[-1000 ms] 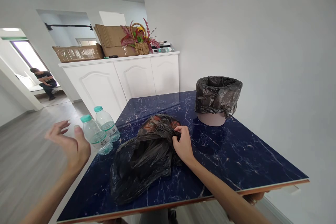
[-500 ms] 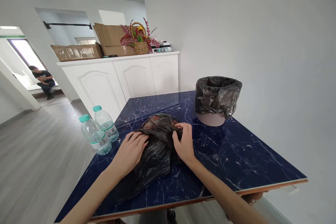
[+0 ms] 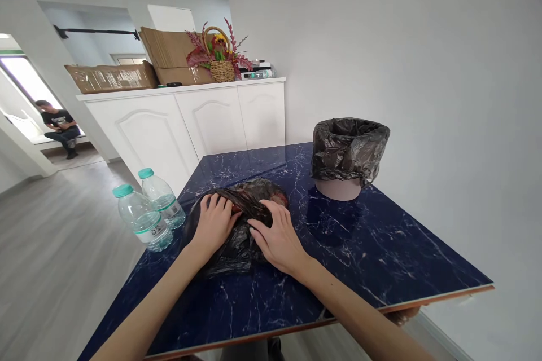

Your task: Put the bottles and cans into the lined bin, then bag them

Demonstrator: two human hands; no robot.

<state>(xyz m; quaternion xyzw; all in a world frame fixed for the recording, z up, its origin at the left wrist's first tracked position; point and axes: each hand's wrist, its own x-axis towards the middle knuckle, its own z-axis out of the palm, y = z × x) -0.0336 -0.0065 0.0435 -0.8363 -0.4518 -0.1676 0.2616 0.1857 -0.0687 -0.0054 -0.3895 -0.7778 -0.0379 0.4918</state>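
Note:
A black plastic bag lies crumpled on the dark blue marbled table. Something reddish shows through its thin film near the top; I cannot make out what it is. On the bag's left side, my left hand grips the film with curled fingers. My right hand pinches the gathered film between thumb and fingers at the right, close to the left hand. Farther back on the right stands a pinkish bin, lined with another black bag folded over its rim.
Two water bottles with teal caps stand at the table's left edge. Behind the table is a white cabinet bearing cardboard boxes and a flower basket. A person sits far left. A wall borders the right.
My right hand has moved left and slightly down, nearer my left hand. The bag's lower part is drawn up and bunched. The view has shifted slightly.

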